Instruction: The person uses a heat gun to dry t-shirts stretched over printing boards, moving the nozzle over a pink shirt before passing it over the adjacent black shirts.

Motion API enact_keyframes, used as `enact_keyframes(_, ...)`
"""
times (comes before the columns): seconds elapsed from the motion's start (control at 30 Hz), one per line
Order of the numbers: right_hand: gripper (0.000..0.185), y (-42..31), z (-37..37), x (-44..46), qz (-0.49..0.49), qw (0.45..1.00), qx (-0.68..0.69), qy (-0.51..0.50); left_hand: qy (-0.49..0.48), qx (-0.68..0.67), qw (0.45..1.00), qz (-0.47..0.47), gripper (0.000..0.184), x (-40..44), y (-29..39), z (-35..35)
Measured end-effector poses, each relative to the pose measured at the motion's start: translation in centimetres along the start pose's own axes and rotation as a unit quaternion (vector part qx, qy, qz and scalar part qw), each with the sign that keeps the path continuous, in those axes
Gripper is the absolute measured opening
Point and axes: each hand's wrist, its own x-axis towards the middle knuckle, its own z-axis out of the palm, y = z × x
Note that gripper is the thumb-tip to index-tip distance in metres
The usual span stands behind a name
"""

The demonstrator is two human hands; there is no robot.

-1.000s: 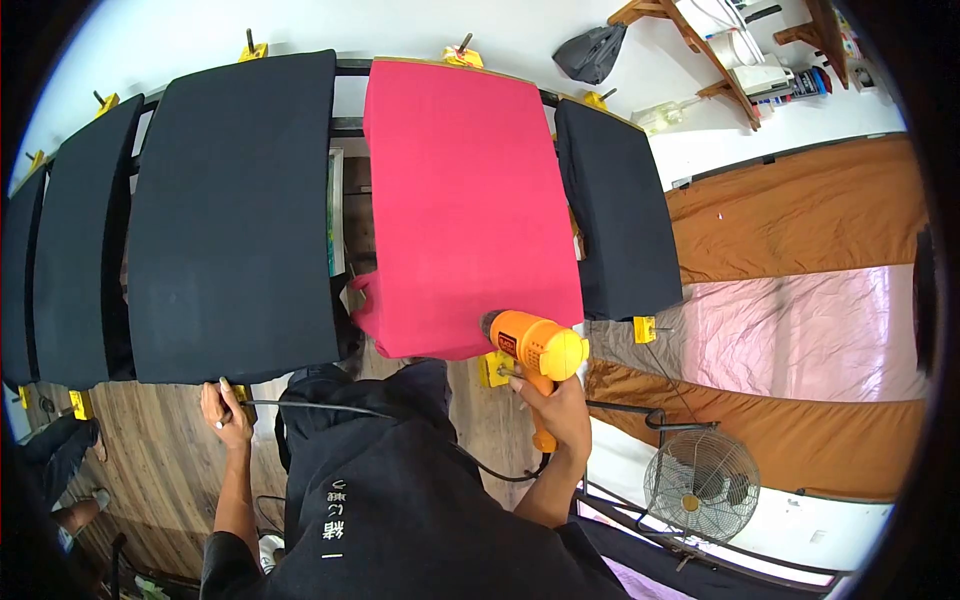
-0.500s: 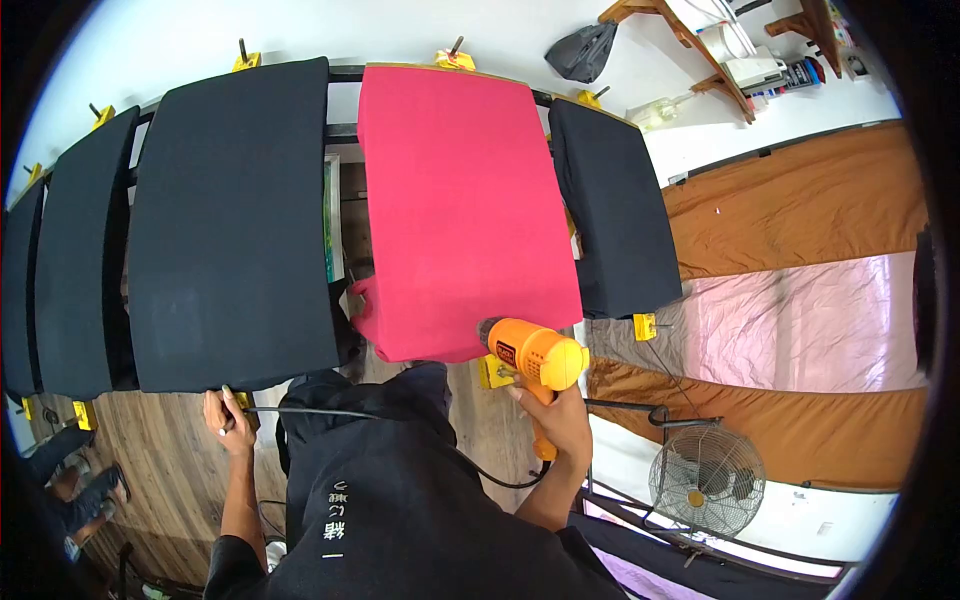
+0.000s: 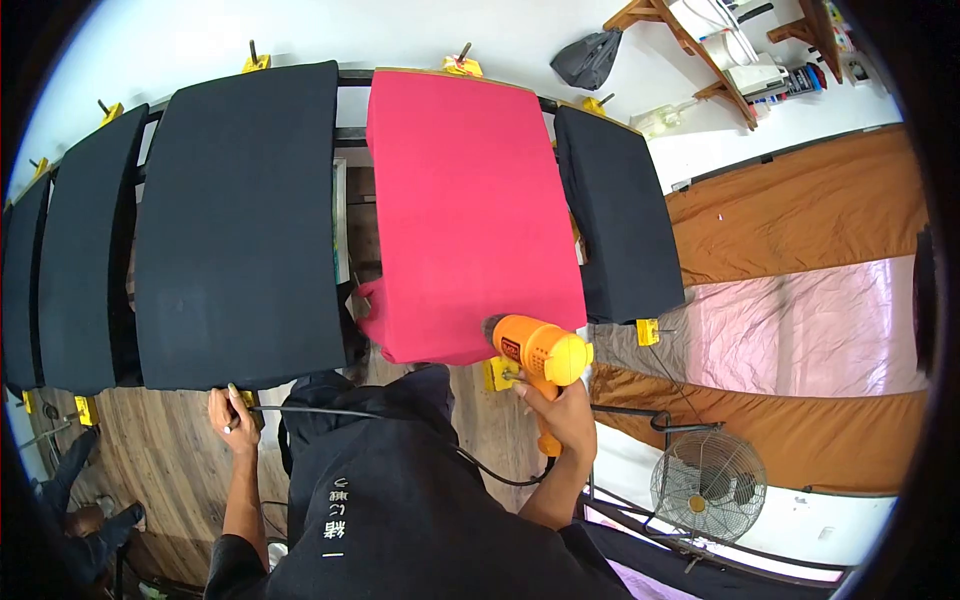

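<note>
My right hand [image 3: 568, 408] is closed round the handle of an orange and yellow heat gun [image 3: 540, 348]. The gun's dark nozzle points left, over the lower edge of the red fabric [image 3: 470, 210] stretched on a board. At the lower edge of the large black fabric panel [image 3: 240, 230], my left hand [image 3: 235, 420] has its fingers bent round a dark handle or cord end beside a yellow clamp; what exactly it grips is hard to make out. A black cord [image 3: 320, 410] runs from there across my front toward the gun.
More black panels [image 3: 620, 215] flank these, with yellow clamps [image 3: 648, 332] at their ends. A wire fan [image 3: 708, 485] stands at lower right. Brown and pink cloth [image 3: 800, 225] hangs at right. A shelf [image 3: 690, 40] is at upper right; another person's legs [image 3: 95, 530] show at lower left.
The view has shifted slightly. Both my hands and the heat gun keep nearly the same places against the panels. The other person's legs at lower left have moved.
</note>
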Motion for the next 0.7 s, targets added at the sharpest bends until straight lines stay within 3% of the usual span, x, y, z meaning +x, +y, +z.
enact_keyframes(0.37,0.048,-0.2,0.6,1.1,-0.037,0.998,-0.040,0.015,-0.012,0.004,1.000,-0.019,0.025,0.1,0.4,-0.2)
enact_keyframes(0.47,0.048,-0.3,0.3,1.2,0.004,1.000,0.002,-0.001,-0.006,0.012,1.000,-0.010,0.025,0.0,0.1,0.0)
enact_keyframes(0.57,0.042,-0.5,0.8,1.6,0.000,0.999,-0.018,0.045,0.002,0.006,1.000,-0.012,0.026,0.1,0.4,-0.1)
enact_keyframes(0.7,0.043,-0.4,0.5,2.0,-0.003,1.000,0.004,0.013,0.010,-0.008,1.000,-0.008,0.027,0.1,0.3,0.1)
